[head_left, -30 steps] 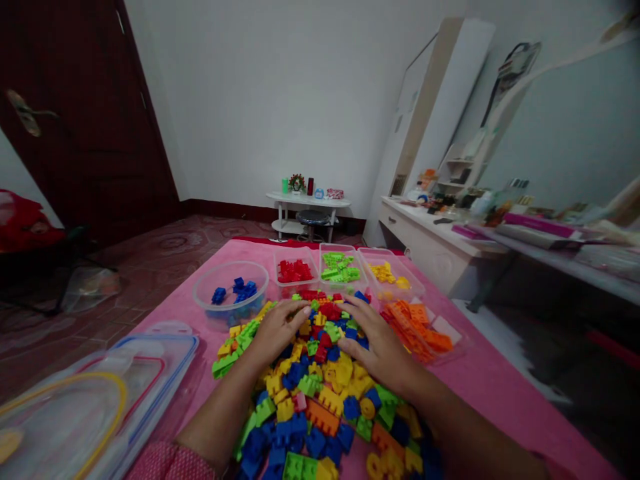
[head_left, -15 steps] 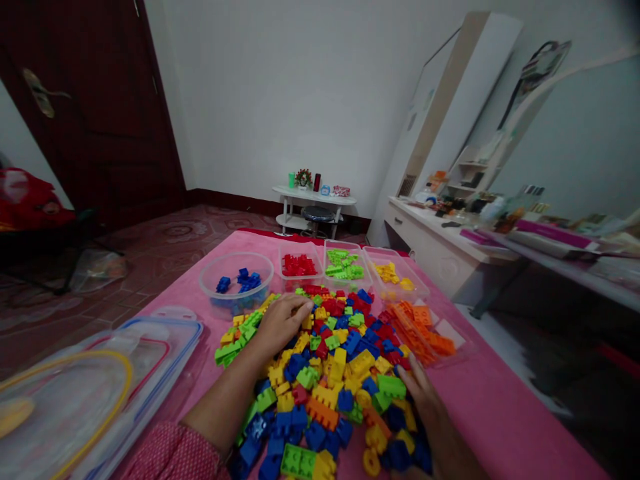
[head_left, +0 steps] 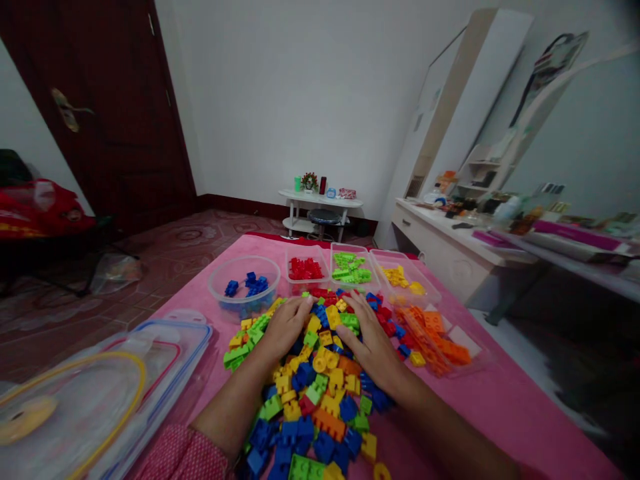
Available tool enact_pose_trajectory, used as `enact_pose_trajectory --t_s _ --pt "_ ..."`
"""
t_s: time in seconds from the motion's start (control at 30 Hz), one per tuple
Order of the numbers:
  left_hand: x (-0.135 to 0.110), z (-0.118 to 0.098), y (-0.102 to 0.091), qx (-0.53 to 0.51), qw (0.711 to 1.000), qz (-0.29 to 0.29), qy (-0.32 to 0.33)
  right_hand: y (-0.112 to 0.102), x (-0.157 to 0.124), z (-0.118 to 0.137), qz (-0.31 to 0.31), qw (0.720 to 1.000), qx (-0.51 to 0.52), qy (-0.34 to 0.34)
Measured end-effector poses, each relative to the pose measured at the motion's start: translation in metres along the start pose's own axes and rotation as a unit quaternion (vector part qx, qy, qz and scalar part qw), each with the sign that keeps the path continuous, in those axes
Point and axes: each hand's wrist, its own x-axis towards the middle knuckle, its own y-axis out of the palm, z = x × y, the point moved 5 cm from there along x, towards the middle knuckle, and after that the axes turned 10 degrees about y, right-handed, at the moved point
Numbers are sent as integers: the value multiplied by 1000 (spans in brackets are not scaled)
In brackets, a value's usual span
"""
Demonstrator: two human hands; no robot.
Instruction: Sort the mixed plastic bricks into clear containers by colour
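Observation:
A heap of mixed coloured plastic bricks [head_left: 320,387] lies on the pink cloth [head_left: 480,407] in front of me. My left hand [head_left: 287,325] rests on the heap's left far side, fingers spread flat over the bricks. My right hand [head_left: 370,340] lies flat on the heap's right far side, fingers apart. Neither hand grips a brick. Beyond the heap stand a round clear bowl [head_left: 245,293] with blue bricks, and clear trays of red bricks [head_left: 306,269], green bricks [head_left: 351,268] and yellow bricks [head_left: 403,277]. A tray of orange bricks [head_left: 440,340] sits to the right.
Several clear container lids [head_left: 100,393] with coloured rims lie at the left front. A white desk [head_left: 450,247] with clutter stands on the right, a small white table [head_left: 320,200] at the back wall, a dark door [head_left: 110,113] on the left.
My right hand has come back from the near right edge of the heap onto its far right side. The bricks have been pushed closer together. The left hand has barely moved.

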Motion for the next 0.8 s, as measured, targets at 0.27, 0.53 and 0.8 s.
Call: enact_pose_trajectory --t_s 0.27,0.53,0.8 --pt "14 -8 -23 -172 983 -24 -54 10 -55 97 19 962 4 -273" --pt "19 -36 -49 -237 966 -75 -66 52 -100 107 118 890 -117 -425" --pt "17 -38 -98 -247 939 -230 -59 17 -40 121 56 945 -149 -287"
